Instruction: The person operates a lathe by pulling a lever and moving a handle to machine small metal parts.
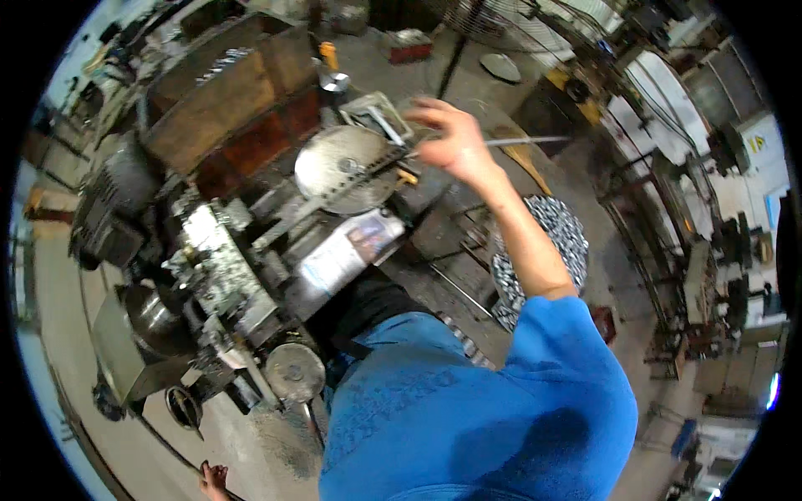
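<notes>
Right hand hovering by the slotted bar

You are holding your right fingers parted and curved; blur is hiding whether they are touching the bar, which is crossing the round metal disc to their left. At near left, your left hand is curling closed around a dark rod. You seem to be tending the machine; the next move is probably calling for careful right-finger placement while keeping the left hold steady.
</notes>
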Motion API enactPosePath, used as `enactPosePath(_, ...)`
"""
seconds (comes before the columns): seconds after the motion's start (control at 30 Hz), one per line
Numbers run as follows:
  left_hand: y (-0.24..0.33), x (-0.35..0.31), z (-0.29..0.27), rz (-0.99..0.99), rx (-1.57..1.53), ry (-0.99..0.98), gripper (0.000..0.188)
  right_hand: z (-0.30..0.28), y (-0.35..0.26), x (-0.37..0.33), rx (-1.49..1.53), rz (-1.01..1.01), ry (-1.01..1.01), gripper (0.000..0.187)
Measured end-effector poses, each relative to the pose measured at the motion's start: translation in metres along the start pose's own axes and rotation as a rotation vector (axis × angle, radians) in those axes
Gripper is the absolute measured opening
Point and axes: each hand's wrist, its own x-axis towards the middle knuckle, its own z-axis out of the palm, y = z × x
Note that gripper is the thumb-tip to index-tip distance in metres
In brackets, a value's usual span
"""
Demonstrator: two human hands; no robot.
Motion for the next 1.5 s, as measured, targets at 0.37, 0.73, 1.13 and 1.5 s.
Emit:
enactPosePath(0.37,-0.002,0.021,0.001,-0.037,-0.071,-0.172,0.038,-0.031,0.219,-0.244,-0.775,0.969,-0.671,0.041)
enactPosePath(0.73,-0.023,0.058,-0.019,-0.022,-0.184,-0.359,0.037,-0.013,0.212,-0.243,-0.861,0.784,-0.91,0.04)
enactPosePath(1.13,0.003,0.018,0.0,0.073,-0.129,-0.236,0.034,0.001,0.26,-0.269,-0.792,0.836,-0.771,0.034)
enactPosePath(1.5,0.009,-0.005,0.006,0.095,-0.141,-0.107,0.026,0.045,0.023,-0.09,0.067,0.148,-0.333,0.037)
